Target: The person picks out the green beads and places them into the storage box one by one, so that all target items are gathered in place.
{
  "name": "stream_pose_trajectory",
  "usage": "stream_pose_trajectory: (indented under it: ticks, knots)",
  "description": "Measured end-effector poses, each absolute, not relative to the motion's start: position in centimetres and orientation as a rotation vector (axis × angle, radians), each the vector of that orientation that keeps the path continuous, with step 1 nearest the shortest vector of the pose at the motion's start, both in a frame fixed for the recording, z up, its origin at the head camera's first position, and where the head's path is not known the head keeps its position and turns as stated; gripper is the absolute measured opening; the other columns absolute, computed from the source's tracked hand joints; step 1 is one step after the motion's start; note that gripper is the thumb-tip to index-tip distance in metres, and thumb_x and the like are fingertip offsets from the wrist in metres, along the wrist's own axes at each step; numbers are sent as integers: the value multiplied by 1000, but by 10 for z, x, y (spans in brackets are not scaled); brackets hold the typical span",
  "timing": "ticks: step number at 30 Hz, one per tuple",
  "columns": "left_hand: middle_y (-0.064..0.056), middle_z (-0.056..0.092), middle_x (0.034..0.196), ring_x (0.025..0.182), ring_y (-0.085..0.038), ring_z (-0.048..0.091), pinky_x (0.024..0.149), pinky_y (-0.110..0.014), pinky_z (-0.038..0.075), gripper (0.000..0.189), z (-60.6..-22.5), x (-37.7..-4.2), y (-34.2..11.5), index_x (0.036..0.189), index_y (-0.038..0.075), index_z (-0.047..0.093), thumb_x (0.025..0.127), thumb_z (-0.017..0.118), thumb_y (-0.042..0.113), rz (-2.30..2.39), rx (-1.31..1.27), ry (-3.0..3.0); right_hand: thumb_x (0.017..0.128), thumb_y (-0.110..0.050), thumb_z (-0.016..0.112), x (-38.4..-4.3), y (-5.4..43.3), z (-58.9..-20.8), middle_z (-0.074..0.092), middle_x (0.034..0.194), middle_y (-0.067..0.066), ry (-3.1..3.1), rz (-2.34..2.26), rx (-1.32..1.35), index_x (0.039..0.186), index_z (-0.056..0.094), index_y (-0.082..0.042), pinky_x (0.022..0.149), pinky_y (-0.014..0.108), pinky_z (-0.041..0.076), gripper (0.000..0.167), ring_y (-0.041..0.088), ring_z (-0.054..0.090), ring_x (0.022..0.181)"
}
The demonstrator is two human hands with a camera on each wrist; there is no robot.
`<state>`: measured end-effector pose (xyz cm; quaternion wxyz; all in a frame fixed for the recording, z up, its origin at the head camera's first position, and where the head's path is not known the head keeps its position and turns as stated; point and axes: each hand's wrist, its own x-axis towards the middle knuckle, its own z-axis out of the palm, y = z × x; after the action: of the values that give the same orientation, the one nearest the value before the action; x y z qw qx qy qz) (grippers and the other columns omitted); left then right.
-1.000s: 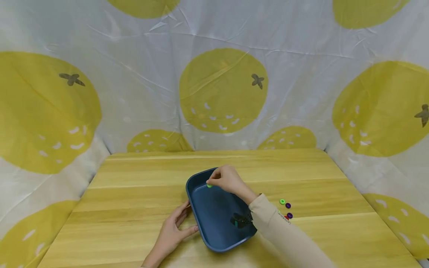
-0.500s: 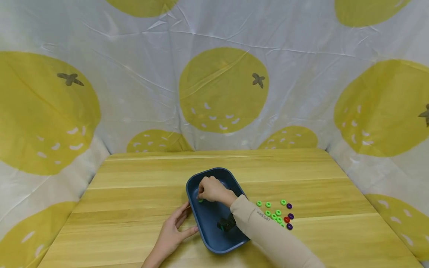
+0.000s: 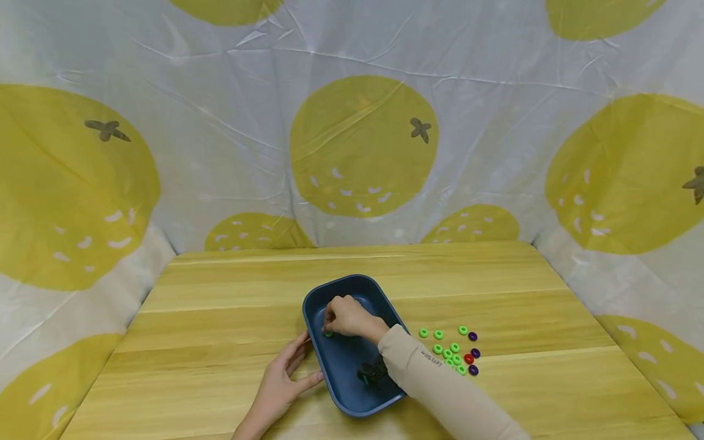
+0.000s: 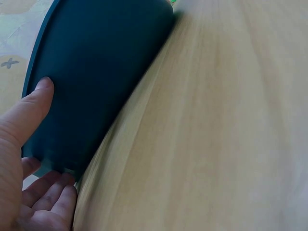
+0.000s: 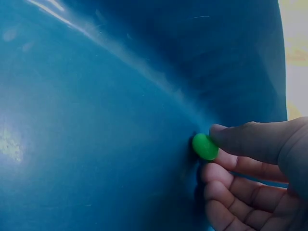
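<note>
My right hand [image 3: 348, 316] is inside a dark blue rectangular tray [image 3: 352, 408], near its left wall. In the right wrist view, its thumb and index finger pinch a small green ring bead [image 5: 205, 147] at the tray floor, close to the wall's foot. The other fingers are curled. My left hand [image 3: 282, 380] rests against the outside of the tray's left wall. In the left wrist view its straight thumb [image 4: 36, 106] lies on the outer wall, with the other fingers low beside the tray near the tabletop.
Several green ring beads [image 3: 454, 348], a few purple ring beads [image 3: 473, 337] and a red ring bead [image 3: 469, 359] lie on the wooden table [image 3: 231, 287] right of the tray. A grey curtain with yellow fruit [image 3: 363, 146] hangs behind the table.
My right hand has come down and nearer into the tray with the green bead, and its sleeve has shifted left, uncovering more beads. The left hand and tray have barely moved.
</note>
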<state>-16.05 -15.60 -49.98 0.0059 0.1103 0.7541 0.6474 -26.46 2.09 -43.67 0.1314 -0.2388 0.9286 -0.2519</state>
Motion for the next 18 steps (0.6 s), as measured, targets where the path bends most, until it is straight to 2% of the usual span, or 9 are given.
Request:
stream_pose_trajectory:
  ticks: [7, 12, 18]
  knots:
    - [-21, 48, 146, 133, -37, 48, 108, -28, 45, 80, -500, -160, -156, 147, 2, 43, 78, 83, 9, 2005, 333, 2385, 88, -19, 76, -267, 22, -434, 62, 67, -6, 2695, -766, -687, 77, 73, -12, 53, 17, 47, 13, 5, 54, 57]
    - [-21, 48, 146, 132, -38, 48, 106, -20, 44, 80, -501, -161, -156, 147, 2, 43, 79, 83, 10, 1992, 354, 2420, 91, -21, 73, -269, 34, -406, 66, 74, -5, 2680, -933, -709, 86, 75, -12, 55, 19, 47, 11, 7, 55, 61]
    - [-22, 49, 145, 132, -38, 48, 104, -12, 42, 81, -502, -162, -155, 146, 0, 43, 77, 84, 7, 2025, 374, 2402, 93, -25, 70, -265, 82, -346, 70, 92, 4, 2648, -1292, -625, 99, 74, -9, 73, 31, 55, 17, 15, 62, 80]
